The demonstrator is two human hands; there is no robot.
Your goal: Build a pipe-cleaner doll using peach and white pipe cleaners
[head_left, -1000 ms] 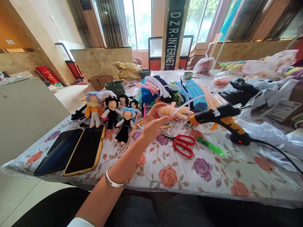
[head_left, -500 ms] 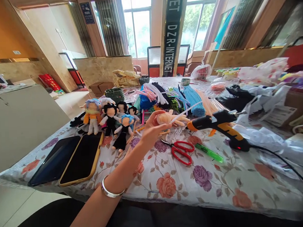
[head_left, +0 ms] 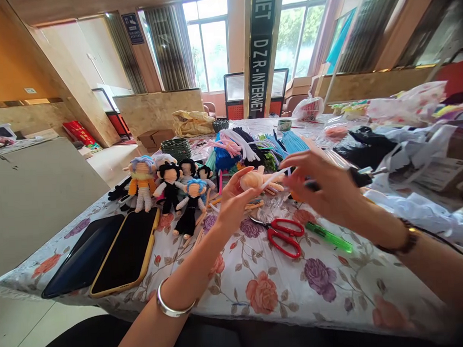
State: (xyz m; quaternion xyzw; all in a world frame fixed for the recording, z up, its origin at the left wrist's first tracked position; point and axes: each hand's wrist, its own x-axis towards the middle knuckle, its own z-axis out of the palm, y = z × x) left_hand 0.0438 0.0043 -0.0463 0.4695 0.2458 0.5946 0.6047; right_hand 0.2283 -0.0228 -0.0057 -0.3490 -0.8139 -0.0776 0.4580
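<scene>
My left hand point(head_left: 236, 198) is closed round a peach-coloured doll point(head_left: 250, 180) with a round bare head, its limbs lying out to the right. A white pipe cleaner point(head_left: 273, 178) sticks out from beside the head. At its far end, my right hand point(head_left: 323, 190) has thumb and fingertips closed on the strip. Behind the right hand, a black and orange glue gun point(head_left: 358, 177) is mostly hidden. Below the hands lie red-handled scissors point(head_left: 285, 235), blades partly apart, and a green cutter knife point(head_left: 328, 237).
Several finished dolls point(head_left: 169, 183) stand at the left behind two phones point(head_left: 124, 253). Bundles of coloured pipe cleaners point(head_left: 241, 145) are heaped at the back beside a dark woven basket point(head_left: 176, 149). Plastic bags point(head_left: 367, 143) and white wrapping crowd the right side of the flowered tablecloth point(head_left: 262, 291).
My right hand has come in from the right, in front of the glue gun, to the white pipe cleaner's end. My left hand still holds the doll in nearly the same place.
</scene>
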